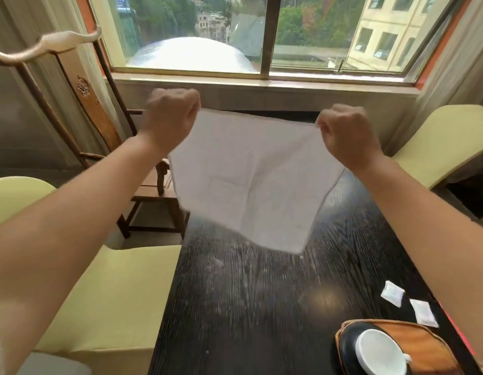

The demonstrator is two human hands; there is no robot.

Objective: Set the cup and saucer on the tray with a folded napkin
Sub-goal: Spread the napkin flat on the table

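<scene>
Holding napkin (pixel 251 182) spread above table (pixel 235 307).

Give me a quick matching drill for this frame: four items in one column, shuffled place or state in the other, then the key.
Items:
1. napkin
2. cup
3. sachets
4. tray

Places or states:
A. lying on the bare dark table, beyond the tray
B. held unfolded in the air by the left hand and right hand
C. near right corner of the table
D. standing on a dark saucer

Pairs: 1-B, 2-D, 3-A, 4-C
</scene>
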